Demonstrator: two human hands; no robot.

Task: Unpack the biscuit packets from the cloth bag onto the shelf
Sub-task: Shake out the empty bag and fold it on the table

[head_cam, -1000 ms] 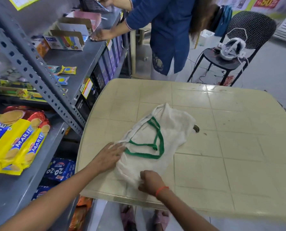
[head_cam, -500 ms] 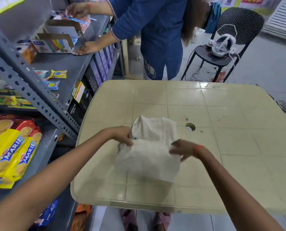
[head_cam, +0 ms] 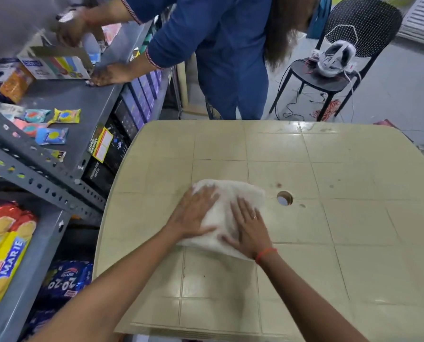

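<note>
Cloth bag, white, soft woven fabric, folded into a flat rectangle [head_cam: 230, 213], lying on beige moulded plastic table with tile-pattern top [head_cam: 329, 243], just at 9 o'clock of the table's round centre hole [head_cam: 284, 198]. No bulge in the fabric; judged empty. Left hand [head_cam: 193, 214] flat on the fold's 9 o'clock half, right hand [head_cam: 249, 229] flat on the 3 o'clock half; palms down, fingers spread, pressing not pinching, nothing gripped. Long axis of fold running roughly 7 to 1 o'clock, passing between the two palms.

Yellow-and-red glossy Marie biscuit packets [head_cam: 6, 253] lying side by side on grey slotted-steel shelf [head_cam: 45, 243] at 9 o'clock, well apart from the bag; left hand nearer. Blue 20-20 packets [head_cam: 65, 282] on the tier below.

Unpacking judged done; only smoothing and stowing the bag left. Fabric limp, likely to spring open once pressure is lifted. Second person in blue clothing [head_cam: 230, 45] at 12 o'clock, busy at upper shelf.
</note>
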